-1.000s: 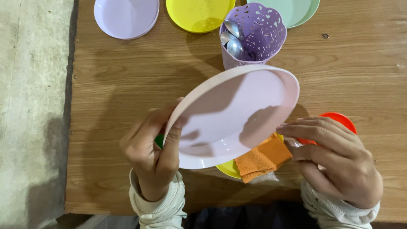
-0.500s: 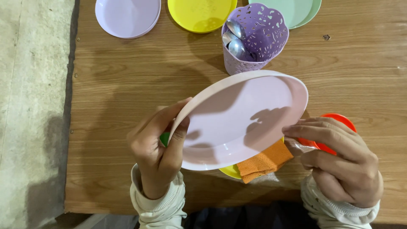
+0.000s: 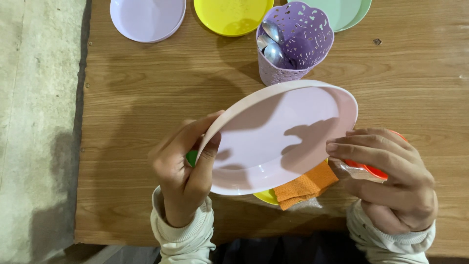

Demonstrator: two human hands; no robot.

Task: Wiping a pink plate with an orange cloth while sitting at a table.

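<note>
Pink plate (image 3: 278,139) tilted, pinched by left hand (image 3: 183,171) | right hand (image 3: 386,176) fingers curled, grasp unclear | orange cloth (image 3: 305,185), stacked plates mostly hidden beneath

no packages, labels, signs or screens in view

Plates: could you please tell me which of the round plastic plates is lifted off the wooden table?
The pale pink round plastic plate, tilted in the left hand with the right hand at its rim. The lilac, yellow and mint plates lie flat.
</note>
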